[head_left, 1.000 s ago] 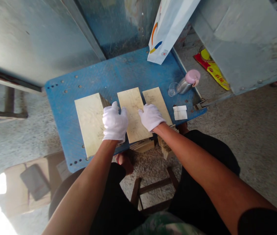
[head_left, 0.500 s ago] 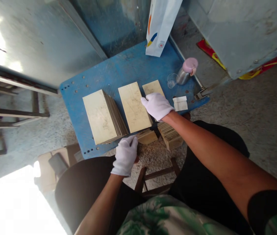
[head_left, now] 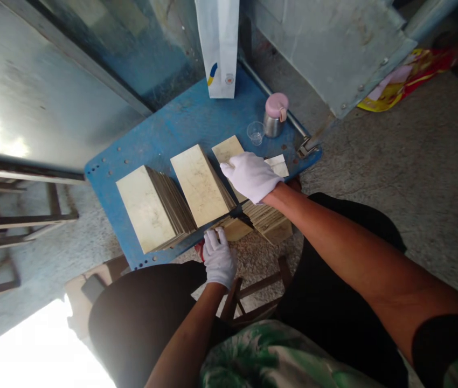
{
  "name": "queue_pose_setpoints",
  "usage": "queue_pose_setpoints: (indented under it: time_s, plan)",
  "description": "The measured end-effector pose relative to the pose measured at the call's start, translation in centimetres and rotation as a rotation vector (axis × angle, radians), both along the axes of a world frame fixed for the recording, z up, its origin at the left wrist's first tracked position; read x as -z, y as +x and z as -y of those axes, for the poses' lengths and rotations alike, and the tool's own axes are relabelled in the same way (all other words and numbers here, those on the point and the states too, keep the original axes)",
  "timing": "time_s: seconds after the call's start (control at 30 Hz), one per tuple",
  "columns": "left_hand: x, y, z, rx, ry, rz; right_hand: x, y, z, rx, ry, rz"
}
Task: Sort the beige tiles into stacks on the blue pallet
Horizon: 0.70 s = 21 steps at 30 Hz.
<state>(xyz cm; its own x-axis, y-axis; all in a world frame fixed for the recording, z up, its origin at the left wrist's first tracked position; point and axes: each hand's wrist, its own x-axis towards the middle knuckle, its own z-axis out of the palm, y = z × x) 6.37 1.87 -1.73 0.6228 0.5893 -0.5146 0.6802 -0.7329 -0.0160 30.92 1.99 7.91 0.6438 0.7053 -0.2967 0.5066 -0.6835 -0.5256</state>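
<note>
My left hand (head_left: 220,261), in a white glove, is below the table's front edge. Its fingers stretch out and touch a tan block or bundle (head_left: 235,230) there. My right hand (head_left: 251,177), also gloved in white, lies over the right stack of pale rectangular sheets (head_left: 228,150), fingers curled; whatever they hold, if anything, is hidden. Left of it stands a middle stack of cream sheets (head_left: 200,186), then a thicker left stack (head_left: 144,207) with its layered side showing. Beneath the right wrist, another bundle of thin layers (head_left: 271,223) sits lower, near the knees.
The blue table (head_left: 111,167) carries a white paper bag (head_left: 223,70), a steel flask with pink lid (head_left: 273,121), a clear cup (head_left: 256,133) and a folded white paper (head_left: 279,165). A wooden stool (head_left: 259,285) is between the legs. Metal panels stand behind.
My left hand has moved right and forward, its fingers straightening onto the block's edge. My right hand stays over the right stack. The view has shifted, so the table items appear further left.
</note>
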Motion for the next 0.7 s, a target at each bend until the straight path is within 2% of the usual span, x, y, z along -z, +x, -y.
queue_pose_setpoints:
  time_s: [0.2, 0.47, 0.7]
  plan:
    - [0.3, 0.6, 0.0, 0.039, 0.034, 0.05, -0.5, 0.3, 0.5, -0.016, 0.022, -0.024]
    - [0.1, 0.3, -0.4, -0.015, -0.012, 0.015, -0.1, -0.1, 0.3, -0.042, 0.03, -0.028]
    - [0.0, -1.2, 1.3, -0.019, -0.018, 0.041, 0.0, -0.4, 0.1, -0.052, 0.008, -0.028]
